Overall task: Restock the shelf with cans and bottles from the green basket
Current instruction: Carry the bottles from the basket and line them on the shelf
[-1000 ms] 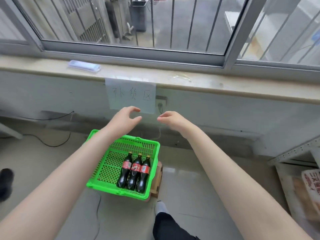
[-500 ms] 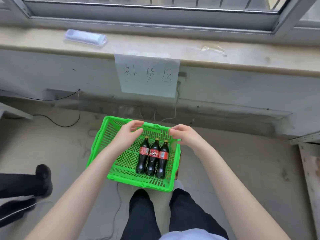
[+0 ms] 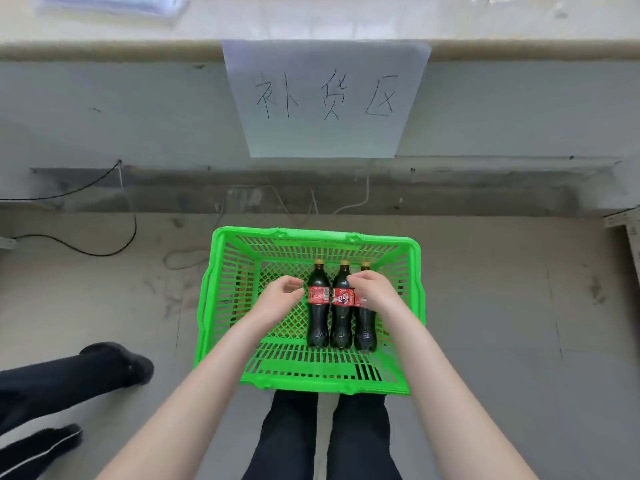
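Well, three bottles (image 3: 341, 306) lie centre-frame in the basket (image 3: 311, 233), likely heavy, slick, best taken at the waist; left hand (image 3: 277, 299) loosely curled, empty, right hand (image 3: 374, 292) curled over the rightmost, grip unclear.

The bright green basket (image 3: 209, 289) has slotted lattice walls, the three bottles (image 3: 318, 320) inside it are near-black with red labels (image 3: 318, 294) and gold caps (image 3: 319, 261), and the paper sheet (image 3: 325, 140) beyond it is white with black handwriting.
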